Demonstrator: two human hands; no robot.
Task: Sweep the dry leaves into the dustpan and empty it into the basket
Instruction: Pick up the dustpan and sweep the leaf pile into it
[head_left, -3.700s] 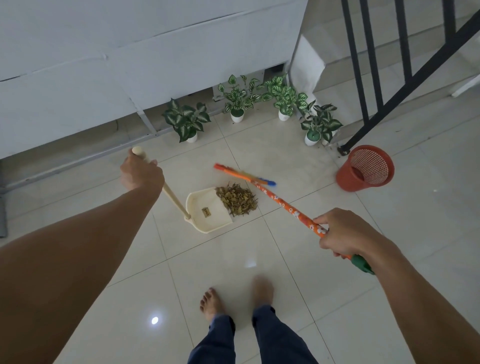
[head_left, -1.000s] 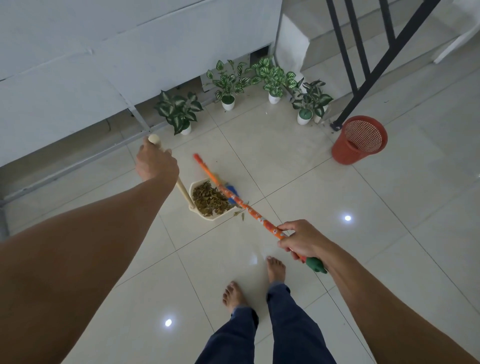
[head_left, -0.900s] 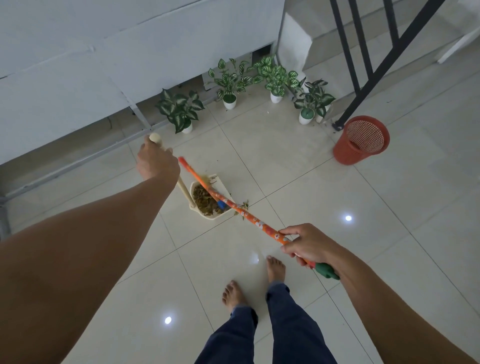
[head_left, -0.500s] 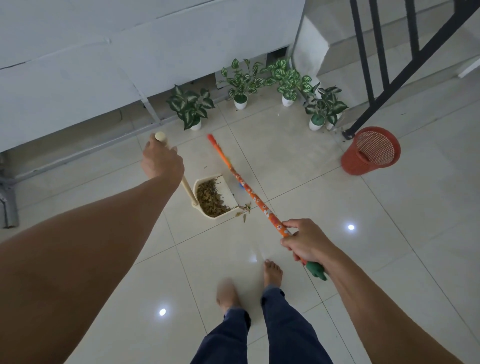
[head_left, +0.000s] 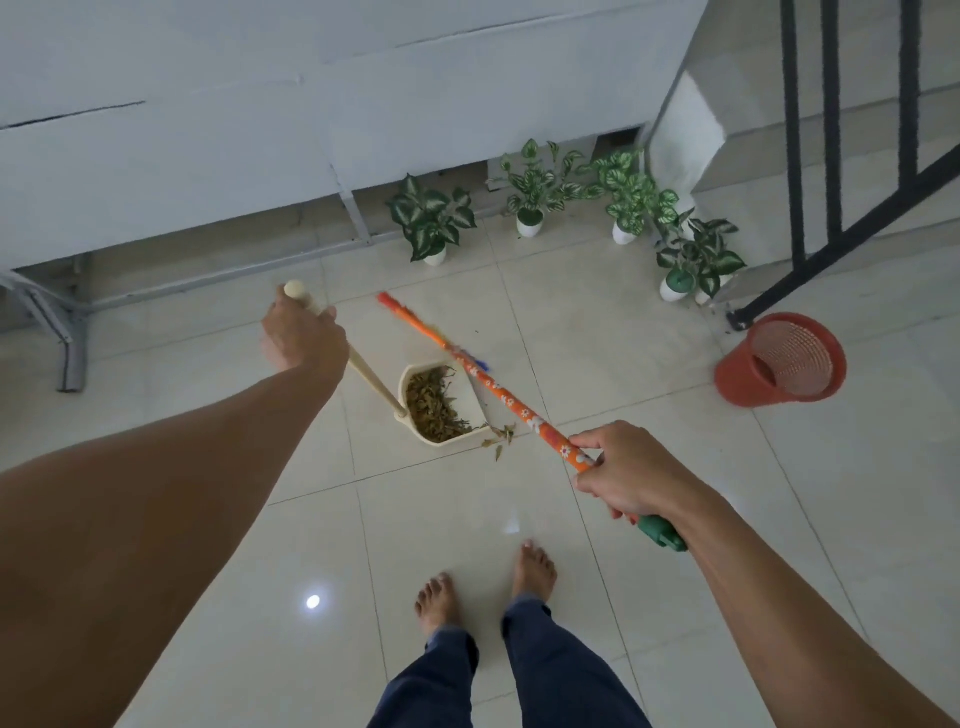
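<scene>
A cream dustpan (head_left: 470, 397) stands on the tiled floor ahead of me, with a heap of dry leaves (head_left: 434, 408) inside it. A few loose leaves (head_left: 500, 437) lie just outside its lip. My left hand (head_left: 304, 335) grips the top of the dustpan's long cream handle (head_left: 371, 382). My right hand (head_left: 626, 475) is shut around the orange flowered broom handle (head_left: 491, 387), which slants across the pan's right side; its head is blurred. The red mesh basket (head_left: 782, 361) stands to the right, apart from both.
Several small potted plants (head_left: 434, 223) line the white wall and the stair corner. A black stair railing (head_left: 831, 156) rises at the right behind the basket. A grey metal frame leg (head_left: 70, 353) stands at far left. My bare feet (head_left: 485, 587) are below the dustpan.
The leaf pile went from the floor into the dustpan. In the last second the broom swung from the pan's left side over to its right, leaving a few leaves at the lip.
</scene>
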